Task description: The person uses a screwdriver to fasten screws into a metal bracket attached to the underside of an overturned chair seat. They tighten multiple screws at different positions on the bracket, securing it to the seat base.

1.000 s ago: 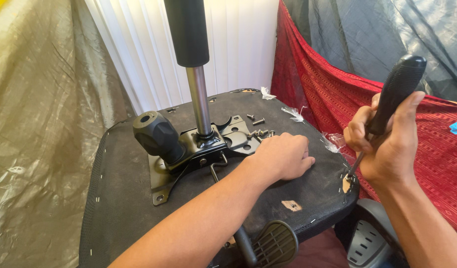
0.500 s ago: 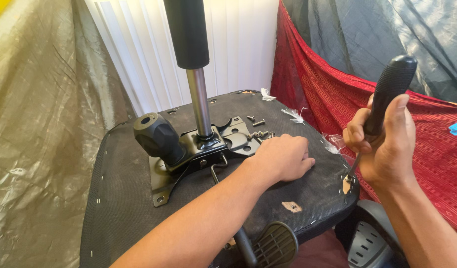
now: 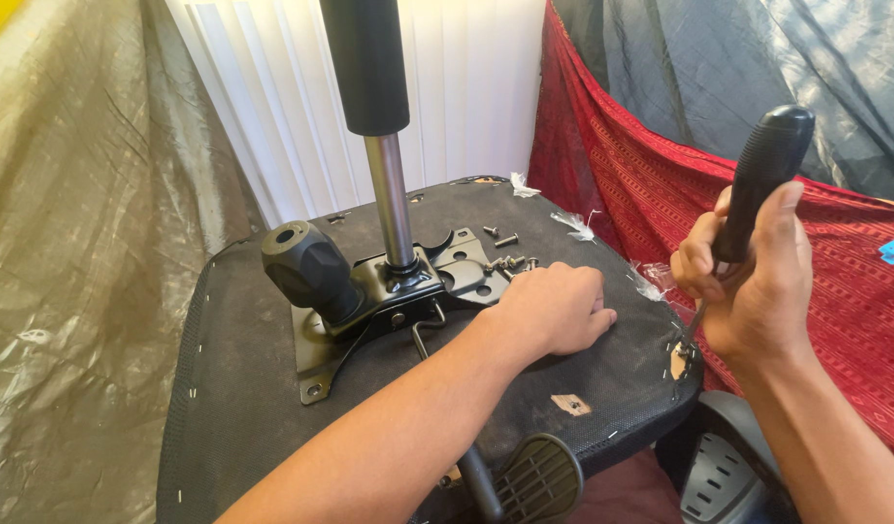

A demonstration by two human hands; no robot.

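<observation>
An upturned office chair seat (image 3: 243,388), covered in black fabric, fills the middle of the view. A black metal mechanism plate (image 3: 369,301) with a knob (image 3: 301,267) and a gas cylinder (image 3: 374,116) is bolted to it. My left hand (image 3: 554,311) rests palm down on the seat, just right of the plate, next to several loose screws (image 3: 510,250). My right hand (image 3: 748,281) grips the black handle of a screwdriver (image 3: 762,180). Its thin shaft points down at the seat's right edge, where a screw (image 3: 682,354) sits.
A white ribbed radiator (image 3: 466,97) stands behind the seat. Grey plastic sheeting (image 3: 88,243) hangs on the left. Red patterned cloth (image 3: 855,281) and grey cloth (image 3: 719,68) drape on the right. A black armrest (image 3: 539,480) and another plastic chair part (image 3: 719,475) lie below the seat's near edge.
The right hand and screwdriver handle have tilted slightly and turned at the seat's edge. The left hand has stayed put on the seat.
</observation>
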